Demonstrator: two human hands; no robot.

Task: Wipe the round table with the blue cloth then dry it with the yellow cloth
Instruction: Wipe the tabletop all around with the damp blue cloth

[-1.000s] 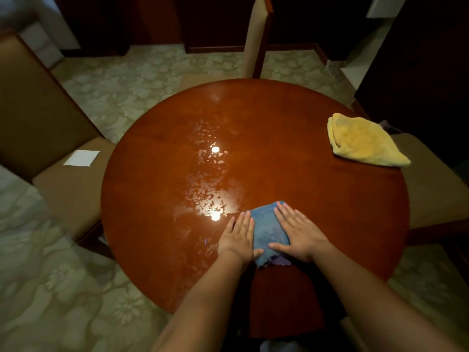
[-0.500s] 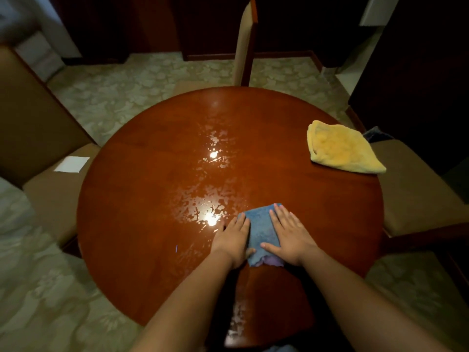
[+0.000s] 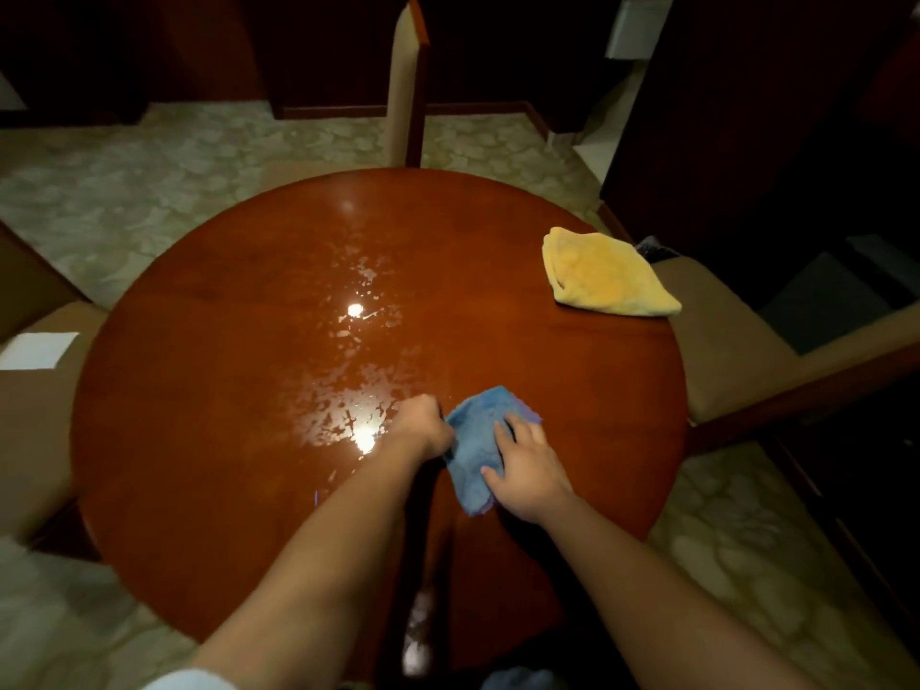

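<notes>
A round, glossy red-brown table [image 3: 199, 390] fills the view, with wet patches [image 3: 348, 400] shining around its middle. The blue cloth [image 3: 473, 440] lies bunched on the near part of the table. My left hand [image 3: 423, 425] is curled into a fist, gripping the cloth's left edge. My right hand [image 3: 527, 465] grips the cloth's right side, fingers curled into it and the thumb pressed on top. The yellow cloth [image 3: 602, 273] lies folded at the table's right edge, apart from both hands.
Three tan upholstered chairs surround the table: one at the left [image 3: 35, 415] with a white paper [image 3: 35, 350] on its seat, one at the far side [image 3: 408, 82], one at the right [image 3: 747, 351]. Patterned carpet [image 3: 149, 191] covers the floor.
Both hands lay flat on the blue cloth before. Now the left hand has closed into a fist on its edge, the right has curled onto it, and the cloth is bunched up.
</notes>
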